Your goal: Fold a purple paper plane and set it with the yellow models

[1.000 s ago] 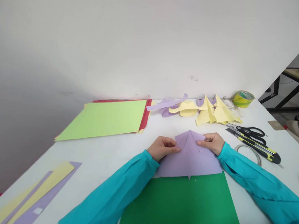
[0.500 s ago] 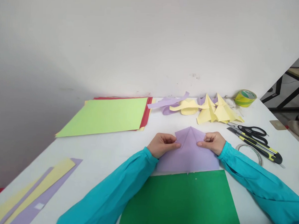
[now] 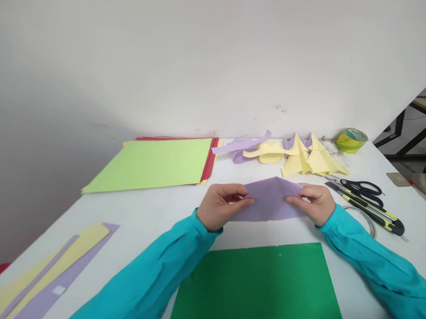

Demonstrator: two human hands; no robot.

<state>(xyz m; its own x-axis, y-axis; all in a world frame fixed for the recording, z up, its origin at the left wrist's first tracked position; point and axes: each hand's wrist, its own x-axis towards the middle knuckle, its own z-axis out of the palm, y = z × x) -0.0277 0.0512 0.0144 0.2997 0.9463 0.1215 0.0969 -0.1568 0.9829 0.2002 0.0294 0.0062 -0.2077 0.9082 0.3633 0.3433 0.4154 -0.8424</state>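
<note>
A folded sheet of purple paper (image 3: pixel 269 203) is held up between my two hands, its top edge peaking at the middle. My left hand (image 3: pixel 223 204) pinches its left side, thumb in front and fingers behind. On the right side, my right hand (image 3: pixel 314 202) grips it the same way. Below the paper, nearer to me, lies a green sheet (image 3: pixel 263 288) flat on the white table (image 3: pixel 148 232). The fingertips behind the paper are hidden.
Light green paper (image 3: pixel 152 163) tops a stack at the back left. Folded yellow paper shapes (image 3: pixel 306 157) stand by the wall. At right lie scissors (image 3: pixel 364 189), a utility knife (image 3: pixel 377 213) and tape rolls (image 3: pixel 351 139). Paper strips (image 3: pixel 68 261) lie at front left.
My hands have moved slightly apart and lifted the purple paper off the green sheet's far edge. The paper now tilts differently, showing a shorter, plainer face.
</note>
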